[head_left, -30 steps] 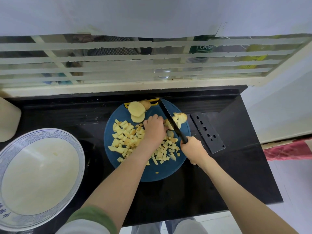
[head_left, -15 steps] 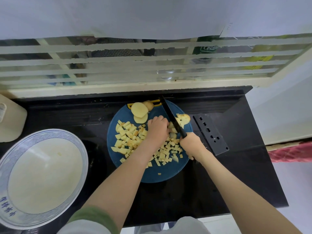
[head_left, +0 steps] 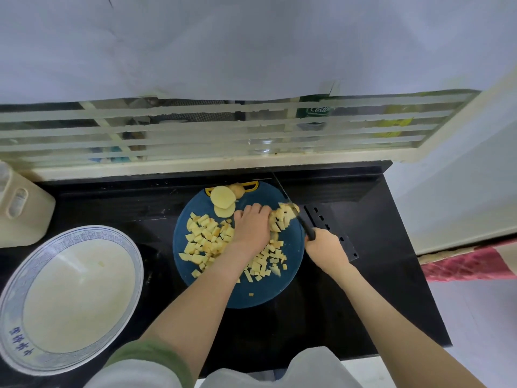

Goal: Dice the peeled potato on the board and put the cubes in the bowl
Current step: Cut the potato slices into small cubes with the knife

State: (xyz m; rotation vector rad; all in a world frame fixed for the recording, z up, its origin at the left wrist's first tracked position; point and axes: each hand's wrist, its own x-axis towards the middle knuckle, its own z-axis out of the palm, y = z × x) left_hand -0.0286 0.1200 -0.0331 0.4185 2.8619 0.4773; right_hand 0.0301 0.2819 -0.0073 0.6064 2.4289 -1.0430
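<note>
A round blue cutting board (head_left: 237, 295) lies on the black counter, covered with several yellow potato cubes (head_left: 205, 236). Two round potato slices (head_left: 222, 198) lie at its far edge. My left hand (head_left: 251, 225) rests curled over a stack of cut potato strips (head_left: 282, 218) at the board's right side. My right hand (head_left: 324, 247) grips the black handle of a knife (head_left: 288, 201), whose blade points away from me and meets the right end of the stack. A big white bowl with a blue rim (head_left: 16, 287) stands to the left, with one small potato bit inside.
A black perforated knife sheath (head_left: 334, 233) lies just right of the board, partly under my right hand. A cream container (head_left: 22, 208) stands at the far left. A barred window ledge (head_left: 195, 161) runs behind the counter. Red cloth (head_left: 464, 264) lies at the right.
The knife blade has shifted right along the stack, from its middle to its right end. My left hand stays on the strips. The camera view has tilted slightly.
</note>
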